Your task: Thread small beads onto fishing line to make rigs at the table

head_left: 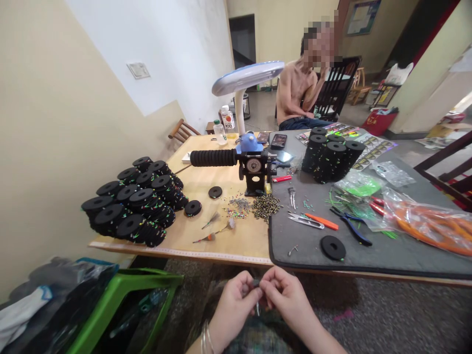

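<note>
At the near side of the counter (245, 238), the left hand (234, 302) and right hand (289, 300) meet; each grip is pinched together, thumb against finger, on a small dark piece (255, 283) with a pale tail hanging below. The fingers cover most of this piece, so its shape is hard to make out.

The counter is bare wood on the left, with a measuring strip (221, 256) along its front edge; a gray mat (306, 250) covers the right part. Stacks of black foam spools (129, 226) fill the left end. A lamp (250, 77) rises behind a dialed device (253, 165). Beyond are a pale wall (177, 54), a dark doorway (241, 39) and a seated person (291, 96), whose legs the counter partly hides. The floor (387, 314) is speckled.

At lower left, a dark heap (73, 285) runs out of the frame, and a greenish object (151, 301) inside the green plastic frame (103, 295) is too dim to identify.

On the mat, one clear bag holds bright green material (359, 184); another holds orange loops (427, 226). The contents of the capped clear bottle (220, 135) and the white bottle (226, 120) cannot be told.
</note>
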### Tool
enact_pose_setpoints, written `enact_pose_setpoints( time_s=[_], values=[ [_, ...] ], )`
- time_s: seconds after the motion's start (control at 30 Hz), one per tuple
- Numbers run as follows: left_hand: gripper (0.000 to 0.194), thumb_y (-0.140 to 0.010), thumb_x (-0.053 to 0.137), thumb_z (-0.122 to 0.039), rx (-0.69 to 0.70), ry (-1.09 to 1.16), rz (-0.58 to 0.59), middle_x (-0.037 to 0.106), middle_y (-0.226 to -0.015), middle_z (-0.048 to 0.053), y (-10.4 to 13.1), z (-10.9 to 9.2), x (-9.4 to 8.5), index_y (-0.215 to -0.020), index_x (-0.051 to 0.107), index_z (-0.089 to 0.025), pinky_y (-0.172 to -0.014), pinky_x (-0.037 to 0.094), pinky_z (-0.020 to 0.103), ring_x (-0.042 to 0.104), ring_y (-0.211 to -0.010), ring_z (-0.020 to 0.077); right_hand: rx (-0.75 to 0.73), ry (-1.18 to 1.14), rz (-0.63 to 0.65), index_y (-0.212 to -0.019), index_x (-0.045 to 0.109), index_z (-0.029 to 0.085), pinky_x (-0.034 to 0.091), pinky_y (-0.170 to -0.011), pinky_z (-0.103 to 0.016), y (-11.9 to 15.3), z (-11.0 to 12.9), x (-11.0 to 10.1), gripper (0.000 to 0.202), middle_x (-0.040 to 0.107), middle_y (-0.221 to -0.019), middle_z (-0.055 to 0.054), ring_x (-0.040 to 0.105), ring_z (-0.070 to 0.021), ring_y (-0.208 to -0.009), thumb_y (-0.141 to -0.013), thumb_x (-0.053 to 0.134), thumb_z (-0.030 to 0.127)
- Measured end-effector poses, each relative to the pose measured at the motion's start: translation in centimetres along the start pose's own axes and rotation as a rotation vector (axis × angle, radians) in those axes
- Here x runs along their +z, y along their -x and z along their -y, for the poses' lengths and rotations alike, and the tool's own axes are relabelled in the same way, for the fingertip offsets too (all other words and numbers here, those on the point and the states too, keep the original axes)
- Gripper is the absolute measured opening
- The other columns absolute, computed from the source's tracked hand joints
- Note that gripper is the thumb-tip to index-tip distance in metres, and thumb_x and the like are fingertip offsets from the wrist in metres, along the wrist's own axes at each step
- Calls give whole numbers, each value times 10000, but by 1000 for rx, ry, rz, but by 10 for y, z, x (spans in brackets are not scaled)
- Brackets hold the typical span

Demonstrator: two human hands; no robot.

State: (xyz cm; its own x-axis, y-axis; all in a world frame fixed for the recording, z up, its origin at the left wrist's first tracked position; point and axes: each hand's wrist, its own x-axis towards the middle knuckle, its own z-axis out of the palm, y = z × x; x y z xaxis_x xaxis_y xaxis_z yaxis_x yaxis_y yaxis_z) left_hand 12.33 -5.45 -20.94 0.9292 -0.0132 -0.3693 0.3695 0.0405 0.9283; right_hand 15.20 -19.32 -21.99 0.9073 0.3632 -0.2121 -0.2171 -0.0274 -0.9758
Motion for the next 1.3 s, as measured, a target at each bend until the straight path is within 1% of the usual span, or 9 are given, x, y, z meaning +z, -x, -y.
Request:
enact_pose_setpoints(
  time_s=[0.13,0.3,0.43,0.57,0.7,0.8,0.93,1.03,1.3],
  values=[
    [339,-725,720,-390,23,-27,-8,527,-525,-55,1,0,1,-636,466,-185,-448,391,182,489,-457,81,-23,45,-5,-698,553,186,367,-452,-198,-1,0,-2,227,509,-435,72,468,-91,-394,-802,602,383],
    [343,-725,720,-396,26,-26,1,544,-531,-46,1,-1,2,-632,465,-186,-464,403,191,504,-473,91,-17,72,-12,-690,560,192,383,-448,-203,-1,3,-2,234,516,-432,68,490,-98,-394,-794,601,398],
    [361,-722,725,-407,25,1,15,534,-518,-52,0,-1,3,-631,455,-187,-465,407,193,508,-472,91,-4,75,-16,-674,533,196,373,-432,-198,0,3,-1,237,501,-424,77,475,-92,-379,-782,604,395],
    [357,-727,722,-417,-11,126,56,581,-548,-32,0,1,4,-665,460,-183,-482,428,204,553,-495,104,20,3,-12,-692,511,195,333,-412,-186,-1,-1,0,261,483,-425,86,459,-85,-373,-785,599,422],
    [314,-719,737,-398,-66,256,64,615,-622,-13,0,2,5,-764,534,-163,-498,436,204,590,-544,113,64,-58,-17,-691,495,199,253,-373,-175,-2,-2,-1,338,445,-396,100,362,-63,-337,-757,616,508],
    [316,-699,748,-407,-71,230,43,597,-596,-17,0,1,5,-743,570,-150,-487,433,206,570,-525,109,99,-83,-3,-696,493,200,224,-364,-176,-1,-2,-2,380,449,-398,97,330,-58,-334,-737,623,554],
    [322,-697,736,-430,-53,167,-31,577,-567,-30,-2,2,5,-709,570,-154,-474,422,205,559,-509,109,96,-54,-6,-689,490,201,222,-373,-180,0,-3,-4,384,471,-404,85,322,-61,-342,-755,601,563],
    [325,-711,717,-444,-45,133,-66,571,-556,-32,-3,3,3,-712,573,-153,-464,404,199,546,-492,104,92,-15,0,-675,483,204,225,-387,-182,2,-3,-5,352,468,-399,85,325,-64,-351,-772,588,525],
    [289,-753,674,-425,6,17,-99,564,-549,-34,-4,3,1,-726,569,-157,-477,387,201,512,-487,102,80,63,23,-659,501,199,277,-431,-196,2,-3,-3,244,473,-425,79,369,-82,-381,-787,561,398]
  ],
)
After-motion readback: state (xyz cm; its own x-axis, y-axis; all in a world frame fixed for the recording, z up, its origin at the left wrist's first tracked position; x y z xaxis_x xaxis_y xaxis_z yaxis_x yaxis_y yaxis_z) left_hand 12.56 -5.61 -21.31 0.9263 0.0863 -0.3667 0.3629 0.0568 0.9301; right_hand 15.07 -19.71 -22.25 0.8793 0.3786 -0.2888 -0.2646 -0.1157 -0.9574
